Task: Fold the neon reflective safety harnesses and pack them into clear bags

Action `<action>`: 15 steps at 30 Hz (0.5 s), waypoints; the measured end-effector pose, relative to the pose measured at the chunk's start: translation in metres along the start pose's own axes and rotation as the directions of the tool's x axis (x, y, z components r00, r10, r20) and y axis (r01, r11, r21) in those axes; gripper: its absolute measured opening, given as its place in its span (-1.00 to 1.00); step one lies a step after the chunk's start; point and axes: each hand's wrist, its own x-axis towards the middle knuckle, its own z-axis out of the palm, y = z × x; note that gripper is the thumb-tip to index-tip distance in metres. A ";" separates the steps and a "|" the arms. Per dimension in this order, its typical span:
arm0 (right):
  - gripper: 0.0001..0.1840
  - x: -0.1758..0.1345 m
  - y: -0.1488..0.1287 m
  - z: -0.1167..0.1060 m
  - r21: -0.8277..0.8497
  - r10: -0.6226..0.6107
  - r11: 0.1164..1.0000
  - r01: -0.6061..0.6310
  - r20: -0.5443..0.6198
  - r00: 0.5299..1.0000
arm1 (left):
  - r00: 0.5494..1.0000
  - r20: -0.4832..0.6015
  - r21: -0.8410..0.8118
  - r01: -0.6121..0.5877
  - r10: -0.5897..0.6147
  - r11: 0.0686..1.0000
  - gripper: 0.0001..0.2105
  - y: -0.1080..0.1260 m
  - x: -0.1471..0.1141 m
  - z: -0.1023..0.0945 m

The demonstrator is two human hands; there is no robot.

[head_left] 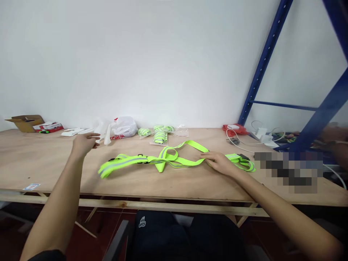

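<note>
Spread across the wooden table is a neon-yellow reflective strap harness [136, 160] with grey stripes and black buckles. Its straps loop and cross near the middle, and its left end looks slightly blurred. My right hand [219, 162] has its fingers closed on the right-hand part of the webbing. More of the same yellow webbing [246, 165], with a black clip, lies just beyond that hand. My left hand [86, 143] is above the table, up and left of the harness. Its fingers are partly stretched and apart, with nothing in them.
Rolled yellow straps in clear bags [160, 136] lie at the back, beside a white plastic bag [124, 127]. An open cardboard box [27, 123] stands far left. A red bag [236, 129], white cables and a blue metal rack [258, 72] are on the right.
</note>
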 end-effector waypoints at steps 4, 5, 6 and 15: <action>-0.52 -0.014 -0.013 -0.010 -0.104 0.009 0.995 -0.003 0.060 0.998 | 0.875 0.290 0.118 -0.435 0.389 0.892 -0.70 0.007 -0.047 0.033; -0.49 -0.016 -0.021 -0.011 -0.119 0.006 0.993 0.003 0.075 0.997 | 0.785 0.417 0.081 -0.534 0.458 0.842 -0.65 0.013 -0.061 0.041; -0.45 -0.017 -0.031 -0.012 -0.129 0.002 0.992 0.009 0.085 0.996 | 0.680 0.554 0.046 -0.602 0.481 0.797 -0.60 0.019 -0.073 0.050; -0.51 0.010 -0.117 0.024 -0.085 -0.032 0.996 0.036 0.055 0.998 | 0.344 0.830 0.088 -0.858 0.438 0.507 -0.71 0.036 -0.119 0.095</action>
